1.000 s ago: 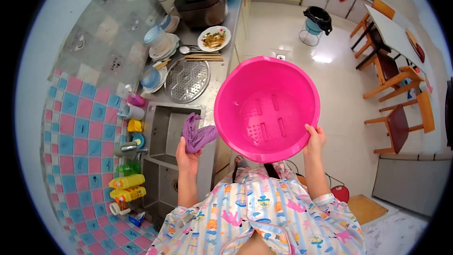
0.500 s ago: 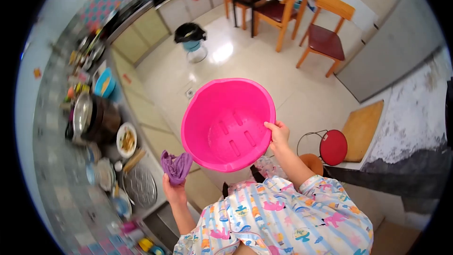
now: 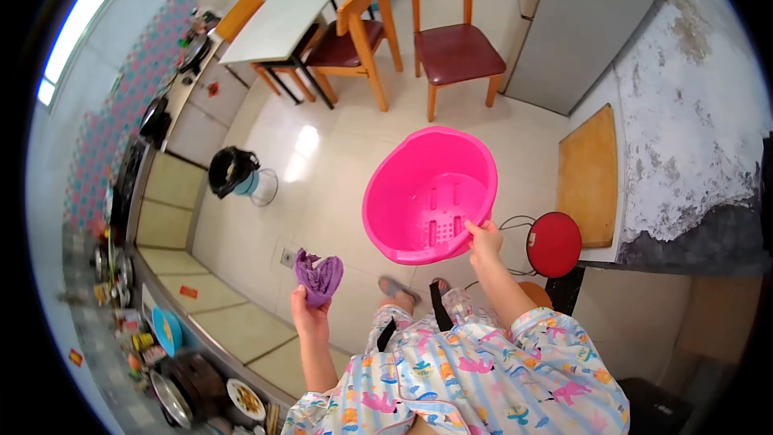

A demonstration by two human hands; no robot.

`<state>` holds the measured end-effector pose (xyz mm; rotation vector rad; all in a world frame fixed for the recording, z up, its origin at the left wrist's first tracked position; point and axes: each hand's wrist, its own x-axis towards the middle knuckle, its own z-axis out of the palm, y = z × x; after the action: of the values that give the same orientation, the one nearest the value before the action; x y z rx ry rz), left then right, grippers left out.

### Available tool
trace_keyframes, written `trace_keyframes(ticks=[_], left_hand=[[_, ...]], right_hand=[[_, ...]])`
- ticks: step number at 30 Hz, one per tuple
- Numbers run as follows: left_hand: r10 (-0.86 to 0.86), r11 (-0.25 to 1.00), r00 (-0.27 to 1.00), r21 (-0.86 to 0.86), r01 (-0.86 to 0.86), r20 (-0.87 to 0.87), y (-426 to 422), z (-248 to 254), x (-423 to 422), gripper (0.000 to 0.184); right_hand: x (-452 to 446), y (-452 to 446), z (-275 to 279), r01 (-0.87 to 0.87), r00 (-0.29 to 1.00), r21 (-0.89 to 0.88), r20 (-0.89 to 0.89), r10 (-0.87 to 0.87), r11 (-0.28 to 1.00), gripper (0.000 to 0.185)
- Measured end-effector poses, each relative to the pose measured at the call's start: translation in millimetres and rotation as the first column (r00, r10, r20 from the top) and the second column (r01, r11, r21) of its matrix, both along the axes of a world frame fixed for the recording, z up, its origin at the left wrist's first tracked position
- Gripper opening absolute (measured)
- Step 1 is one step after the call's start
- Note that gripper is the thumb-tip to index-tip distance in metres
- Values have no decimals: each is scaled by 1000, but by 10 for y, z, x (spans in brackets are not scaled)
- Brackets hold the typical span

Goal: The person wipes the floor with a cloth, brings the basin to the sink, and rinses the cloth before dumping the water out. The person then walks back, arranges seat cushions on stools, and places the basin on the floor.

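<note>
A bright pink plastic basin (image 3: pixel 403 193) hangs in the air in front of me, tilted so its inside faces me. My right hand (image 3: pixel 484 242) grips its right rim, thumb inside. Slots and small round marks show on the basin's bottom. My left hand (image 3: pixel 310 318) is closed around a bunched purple cloth (image 3: pixel 319 277), held up to the left, apart from the basin. Part of the cloth hides the fingertips.
Left runs a kitchen counter with a blue bowl (image 3: pixel 167 331), a plate of food (image 3: pixel 245 399) and a large pot (image 3: pixel 189 391). A black-lined bin (image 3: pixel 233 171) stands on the floor. Ahead are wooden chairs (image 3: pixel 459 52) and a table (image 3: pixel 290 12); at right, a red round stool (image 3: pixel 554 244) and a grey fridge (image 3: pixel 584 28).
My view has turned right, away from the counter. The basin has shifted right and tilted more, showing more of its bottom. Both hands keep their holds.
</note>
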<state>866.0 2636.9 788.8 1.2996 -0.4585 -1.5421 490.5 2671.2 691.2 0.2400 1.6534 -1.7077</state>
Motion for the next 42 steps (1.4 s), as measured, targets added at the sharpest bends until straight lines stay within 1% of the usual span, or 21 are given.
trace_keyframes(ticks=[1, 2, 6, 7, 8, 10, 12, 15, 18, 20, 21, 22, 25, 29, 32, 33, 35, 36, 39, 41, 42], left_hand=[[-31, 999, 1000, 13, 31, 6, -177, -32, -125, 25], [-44, 999, 999, 21, 44, -29, -369, -65, -244, 17], [-272, 961, 960, 38, 275, -70, -1216, -433, -530, 13], [-299, 950, 951, 73, 304, -77, -1426, -452, -636, 13], [-340, 936, 936, 64, 346, -87, -1622, -520, -704, 14], [-404, 911, 909, 41, 410, -107, -1970, -655, -943, 15], [-473, 878, 877, 44, 477, -84, -2237, -720, -1150, 16], [-525, 840, 850, 128, 527, -51, -2516, -940, -1532, 18], [-540, 820, 841, 229, 525, 4, -2624, -1326, -1872, 19], [-544, 807, 835, 321, 496, 76, -2660, -1608, -2156, 19], [-543, 809, 834, 325, 489, 96, -2650, -1792, -2257, 19], [-543, 810, 831, 337, 480, 121, -2604, -1958, -2334, 19], [-555, 797, 813, 390, 461, 173, -2522, -2327, -2607, 19], [-539, 794, 823, 433, 426, 179, -2467, -2598, -2903, 17], [-481, 823, 859, 427, 375, 173, -2451, -2683, -3092, 18], [-455, 837, 875, 416, 356, 166, -2448, -2705, -3140, 18], [-473, 836, 868, 388, 388, 152, -2443, -2707, -3205, 17], [-481, 836, 865, 371, 404, 143, -2422, -2720, -3204, 17], [-480, 843, 871, 329, 425, 104, -2411, -2699, -3218, 18], [-474, 840, 877, 341, 423, 79, -2432, -2566, -3239, 18], [-468, 839, 881, 347, 420, 64, -2447, -2488, -3261, 19]], right_hand=[[-128, -67, -22, 15, 1000, 3, 9, -15, 1000, 18], [-256, -109, -43, 32, 999, 11, 17, -32, 999, 19], [-443, -308, -28, 124, 992, 44, 27, -125, 991, 20], [-437, -401, -17, 141, 989, 49, 26, -143, 989, 20], [-445, -484, -46, 169, 985, 22, 37, -170, 985, 21], [-542, -681, -231, 172, 984, 67, 43, -175, 983, 22], [-612, -866, -556, 215, 971, 84, 90, -222, 973, 24], [-815, -1067, -1315, 168, 955, 96, 230, -186, 981, 24], [-931, -1388, -2068, 199, 922, 247, 281, -266, 948, 29], [-1065, -1704, -2305, 202, 886, 353, 331, -324, 914, 35], [-1075, -1776, -2459, 197, 860, 412, 363, -358, 890, 38], [-1110, -1814, -2795, 162, 871, 348, 390, -300, 924, 47], [-1175, -2025, -3556, 168, 875, 438, 347, -338, 883, 47], [-1272, -2168, -4450, 154, 922, 451, 254, -292, 879, 44], [-1411, -2078, -4942, 44, 873, 250, 462, -159, 967, 41], [-1417, -2092, -4970, 63, 853, 249, 489, -182, 966, 39], [-1418, -2063, -4965, 101, 812, 250, 538, -225, 963, 34], [-1457, -2003, -4993, 3, 775, 279, 606, -178, 960, 29], [-1467, -1829, -4960, -29, 708, 300, 680, -192, 953, 22], [-1456, -1854, -4580, -215, 776, 324, 630, -40, 921, 21], [-1457, -1884, -4294, -304, 798, 343, 601, 41, 889, 20]])
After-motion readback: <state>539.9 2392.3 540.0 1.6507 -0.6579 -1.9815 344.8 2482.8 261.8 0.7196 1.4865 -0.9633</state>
